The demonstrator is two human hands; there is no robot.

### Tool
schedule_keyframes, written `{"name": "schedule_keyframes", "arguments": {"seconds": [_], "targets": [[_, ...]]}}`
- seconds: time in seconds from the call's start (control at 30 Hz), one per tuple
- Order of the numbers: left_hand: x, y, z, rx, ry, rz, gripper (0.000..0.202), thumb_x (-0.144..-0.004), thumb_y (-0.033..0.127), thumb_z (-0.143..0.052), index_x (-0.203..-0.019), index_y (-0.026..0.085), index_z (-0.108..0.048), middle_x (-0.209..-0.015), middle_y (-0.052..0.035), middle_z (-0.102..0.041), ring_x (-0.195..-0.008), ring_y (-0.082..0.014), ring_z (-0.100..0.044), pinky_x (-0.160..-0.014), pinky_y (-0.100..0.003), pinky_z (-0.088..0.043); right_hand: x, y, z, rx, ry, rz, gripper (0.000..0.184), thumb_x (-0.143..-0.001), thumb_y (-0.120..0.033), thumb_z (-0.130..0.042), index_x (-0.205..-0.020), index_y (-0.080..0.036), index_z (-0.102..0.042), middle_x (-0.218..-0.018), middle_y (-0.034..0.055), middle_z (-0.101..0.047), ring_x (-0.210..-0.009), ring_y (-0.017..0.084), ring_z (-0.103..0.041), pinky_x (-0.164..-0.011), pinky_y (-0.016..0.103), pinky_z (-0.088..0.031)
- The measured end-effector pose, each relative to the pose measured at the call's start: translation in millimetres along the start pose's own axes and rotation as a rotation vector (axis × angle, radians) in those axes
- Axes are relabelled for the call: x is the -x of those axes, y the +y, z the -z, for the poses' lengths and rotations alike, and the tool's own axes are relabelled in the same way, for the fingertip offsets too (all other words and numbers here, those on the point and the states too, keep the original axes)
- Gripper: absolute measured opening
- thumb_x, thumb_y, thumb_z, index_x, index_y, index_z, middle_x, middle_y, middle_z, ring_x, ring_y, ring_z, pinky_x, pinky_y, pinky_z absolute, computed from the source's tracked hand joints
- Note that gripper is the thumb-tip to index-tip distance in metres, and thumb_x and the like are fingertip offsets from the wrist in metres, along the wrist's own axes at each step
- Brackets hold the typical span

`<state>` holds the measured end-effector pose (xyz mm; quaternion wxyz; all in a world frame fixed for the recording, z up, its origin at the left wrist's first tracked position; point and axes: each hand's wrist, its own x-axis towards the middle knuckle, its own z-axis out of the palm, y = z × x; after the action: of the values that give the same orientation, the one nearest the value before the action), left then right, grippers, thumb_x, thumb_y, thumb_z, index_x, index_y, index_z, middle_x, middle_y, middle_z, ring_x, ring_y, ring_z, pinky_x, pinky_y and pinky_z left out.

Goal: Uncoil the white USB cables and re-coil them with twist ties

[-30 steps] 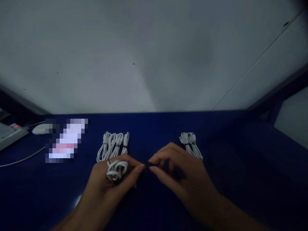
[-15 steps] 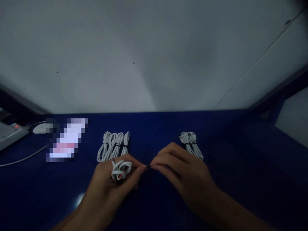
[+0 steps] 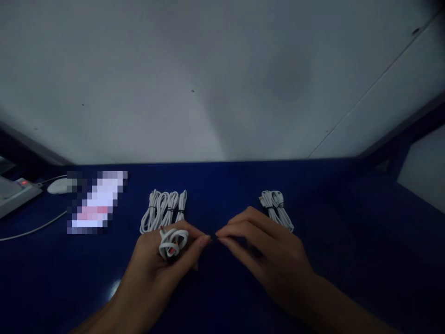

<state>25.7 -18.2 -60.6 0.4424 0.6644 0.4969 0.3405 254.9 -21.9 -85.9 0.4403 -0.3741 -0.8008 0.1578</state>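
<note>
My left hand (image 3: 158, 260) is closed around a coiled white cable (image 3: 172, 241) with an orange-tipped plug showing in the loops. My right hand (image 3: 264, 250) is pinched, its fingertips meeting the left fingertips over a small dark thing that I cannot make out. Both hands hover just above the dark blue table (image 3: 347, 241). Behind the left hand lies a row of bundled white cables (image 3: 165, 209), each tied with a dark band. Behind the right hand lie two more tied white cable bundles (image 3: 277, 208).
At the far left sit a white mouse (image 3: 57, 185) with its cord, a grey device (image 3: 14, 195) with a red light, and a blurred-out item (image 3: 93, 204). A pale wall rises behind the table. A blue frame edge (image 3: 399, 153) stands at the right.
The coil in my left hand shifted slightly right and turned. My right fingers closed in from a looser pinch, meeting the left fingertips. The bundles on the table stayed put.
</note>
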Motion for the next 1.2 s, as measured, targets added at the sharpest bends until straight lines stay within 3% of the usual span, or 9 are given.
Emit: {"name": "schedule_keyframes", "arguments": {"seconds": [0.17, 0.57, 0.77, 0.93, 1.2], "targets": [[-3.1, 3.1, -2.4, -0.041, 0.006, 0.007, 0.019, -0.102, 0.037, -0.074, -0.087, 0.027, -0.082, -0.064, 0.0051, -0.066, -0.057, -0.0109, -0.058, -0.054, -0.019, -0.046, 2.1, -0.2, -2.1, 0.013, 0.081, 0.069, 0.013, -0.104, -0.004, -0.07, -0.111, -0.014, -0.075, -0.097, 0.0051, -0.075, -0.085, 0.013, -0.071, -0.075, 0.025, -0.059], [-0.9, 3.2, -3.6, 0.007, 0.026, 0.034, 0.022, -0.099, 0.039, -0.077, -0.082, 0.027, -0.081, -0.064, 0.0042, -0.069, -0.058, -0.0113, -0.06, -0.058, -0.019, -0.049, -0.4, -5.4, -1.8, -0.005, 0.126, 0.035, 0.014, -0.102, -0.001, -0.071, -0.107, -0.013, -0.075, -0.095, 0.0038, -0.073, -0.083, 0.01, -0.069, -0.071, 0.02, -0.056], [-1.8, 6.3, -4.2, 0.042, 0.017, 0.117, 0.031, -0.097, 0.044, -0.079, -0.073, 0.025, -0.077, -0.054, 0.0062, -0.058, -0.047, -0.009, -0.043, -0.054, -0.02, -0.045, 1.1, -1.6, -0.7, 0.027, 0.088, 0.062, 0.011, -0.104, -0.003, -0.07, -0.108, -0.012, -0.075, -0.097, 0.005, -0.073, -0.084, 0.011, -0.068, -0.072, 0.022, -0.056], [-4.1, 5.6, -4.4, 0.032, 0.025, 0.101, 0.031, -0.096, 0.043, -0.078, -0.071, 0.024, -0.076, -0.06, 0.0038, -0.063, -0.054, -0.0107, -0.052, -0.052, -0.02, -0.041, 2.2, 1.3, -0.1, 0.012, 0.042, 0.058, 0.013, -0.107, -0.005, -0.065, -0.11, -0.012, -0.076, -0.099, 0.0066, -0.072, -0.088, 0.013, -0.07, -0.076, 0.024, -0.058], [-1.1, 0.0, -1.4, 0.044, -0.035, 0.106, 0.026, -0.1, 0.044, -0.076, -0.082, 0.025, -0.079, -0.065, 0.0035, -0.065, -0.061, -0.0122, -0.058, -0.057, -0.02, -0.046, 0.2, 0.9, 3.4, 0.033, -0.009, 0.028, 0.021, -0.109, -0.007, -0.058, -0.11, -0.016, -0.077, -0.096, 0.0059, -0.071, -0.077, 0.014, -0.068, -0.062, 0.024, -0.056]]}}
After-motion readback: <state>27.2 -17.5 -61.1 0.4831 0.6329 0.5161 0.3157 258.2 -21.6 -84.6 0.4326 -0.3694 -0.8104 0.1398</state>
